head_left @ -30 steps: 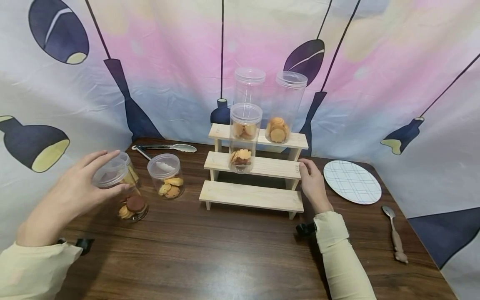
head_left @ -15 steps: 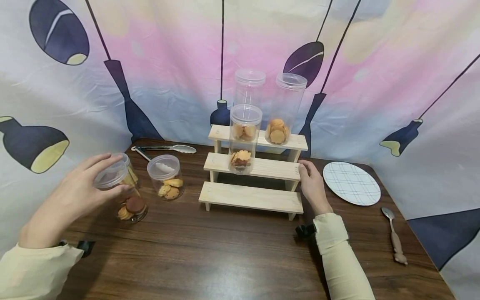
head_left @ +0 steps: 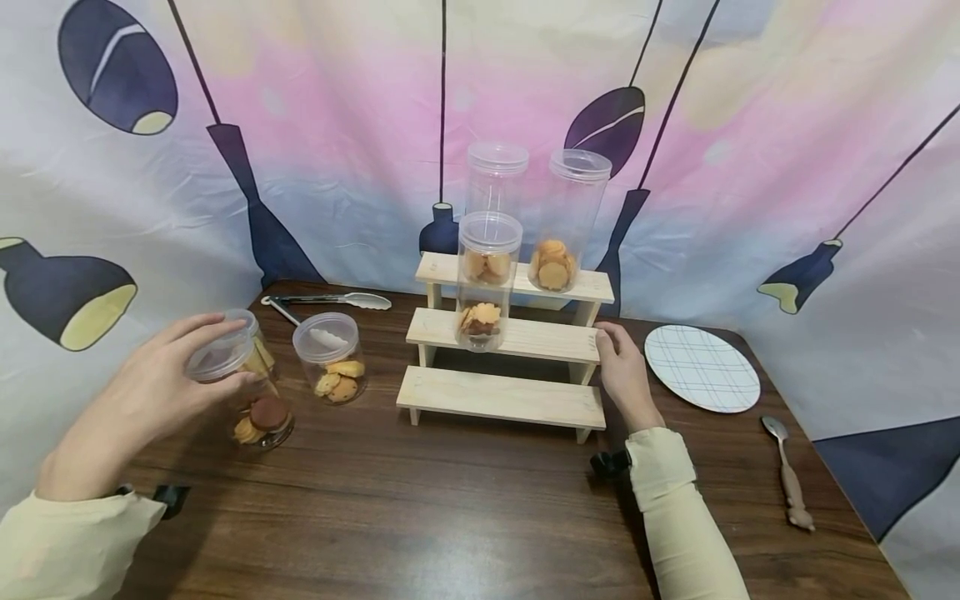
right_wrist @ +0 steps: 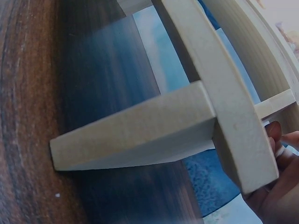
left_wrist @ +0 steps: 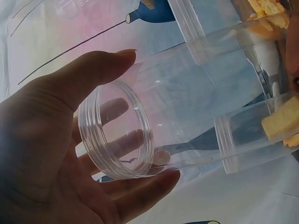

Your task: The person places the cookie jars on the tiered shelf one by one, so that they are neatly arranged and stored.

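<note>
My left hand (head_left: 142, 396) grips a tall clear jar (head_left: 262, 421) of mixed cookies by its lid, at the left of the table. In the left wrist view the thumb lies on one side of the ribbed lid (left_wrist: 114, 130), and the fingers show through the plastic on the other. A second jar (head_left: 264, 360) with yellow sticks stands partly hidden behind it. To the right is a shorter jar (head_left: 330, 367) of cookies. My right hand (head_left: 626, 375) holds the right end of the middle step of a three-step wooden stand (head_left: 502, 396).
One cookie jar (head_left: 480, 321) stands on the middle step, and two more, a left jar (head_left: 497, 187) and a right jar (head_left: 573, 208), on the top step. Tongs (head_left: 330, 300) lie spread behind the short jar. A checked plate (head_left: 701, 368) and a spoon (head_left: 787, 479) lie at right.
The fingers of my left hand have drawn in slightly toward the jar's lid. My right hand stays on the stand, and the jars keep their places.
</note>
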Demonstrator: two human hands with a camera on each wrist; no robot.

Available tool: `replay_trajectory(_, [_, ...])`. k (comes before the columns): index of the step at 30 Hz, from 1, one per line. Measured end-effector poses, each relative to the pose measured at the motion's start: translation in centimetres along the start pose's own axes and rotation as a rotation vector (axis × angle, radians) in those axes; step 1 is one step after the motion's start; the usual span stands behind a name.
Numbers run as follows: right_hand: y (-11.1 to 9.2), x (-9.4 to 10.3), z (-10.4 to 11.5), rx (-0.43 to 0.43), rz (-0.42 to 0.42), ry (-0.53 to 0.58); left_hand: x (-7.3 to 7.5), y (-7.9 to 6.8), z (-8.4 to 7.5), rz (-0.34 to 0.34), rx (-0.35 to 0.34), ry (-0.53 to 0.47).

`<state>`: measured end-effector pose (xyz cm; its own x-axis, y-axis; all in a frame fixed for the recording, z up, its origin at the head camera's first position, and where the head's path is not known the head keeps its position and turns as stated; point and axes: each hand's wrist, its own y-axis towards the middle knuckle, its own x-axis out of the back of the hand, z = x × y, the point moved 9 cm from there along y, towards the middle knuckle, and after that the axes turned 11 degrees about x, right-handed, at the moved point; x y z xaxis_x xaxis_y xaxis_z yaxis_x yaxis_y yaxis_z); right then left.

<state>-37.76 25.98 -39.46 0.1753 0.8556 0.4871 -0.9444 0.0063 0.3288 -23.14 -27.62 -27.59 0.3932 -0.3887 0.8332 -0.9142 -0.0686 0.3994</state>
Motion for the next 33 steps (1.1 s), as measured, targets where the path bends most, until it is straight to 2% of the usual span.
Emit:
replay_trajectory(22, [-0.1,0.0,0.2,0.004,-0.002,0.004,0.6,0.1,-0.2,0.027,0.041,-0.002])
replay_trajectory(29, [0.0,-0.1,0.0,-0.008,0.002,0.009,1.4,0.1,-1.0,0.015,0.036,-0.007])
replay_trajectory(33, [0.0,-0.1,0.0,-0.011,0.006,0.006,1.7,-0.1,-2.0,0.019,0.032,-0.016])
